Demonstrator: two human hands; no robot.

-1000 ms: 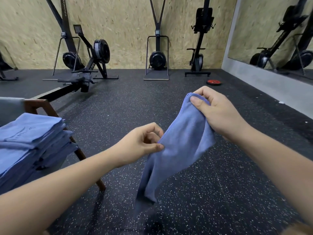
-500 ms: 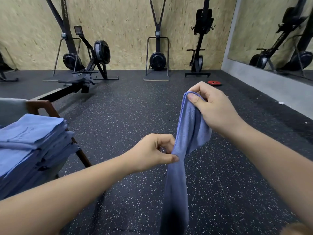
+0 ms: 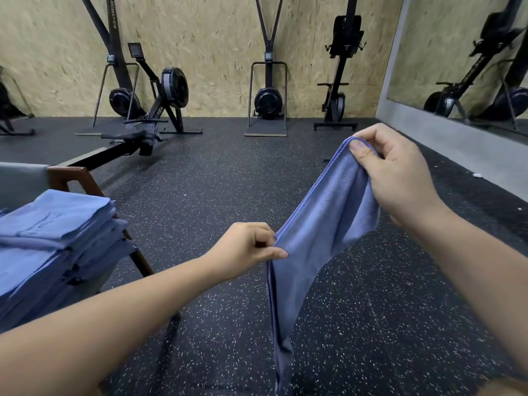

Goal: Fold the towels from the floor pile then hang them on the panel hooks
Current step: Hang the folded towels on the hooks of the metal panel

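The towel [image 3: 323, 224] is soft blue cloth with a fine matt nap and a stitched hem along its edge. The stack of towels [image 3: 54, 241] at near left is the same matt blue cloth. The chair [image 3: 77, 181] under it has a smooth, slightly glossy brown wooden frame. The floor [image 3: 217, 190] is matt black rubber flecked with white. The far wall [image 3: 217, 44] is rough chipboard, and the machines there, like the rower [image 3: 160, 110], are black metal with a dull sheen

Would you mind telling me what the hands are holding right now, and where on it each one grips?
One blue towel: the right hand pinches its raised top corner, the left hand pinches its edge lower down; the rest hangs free.
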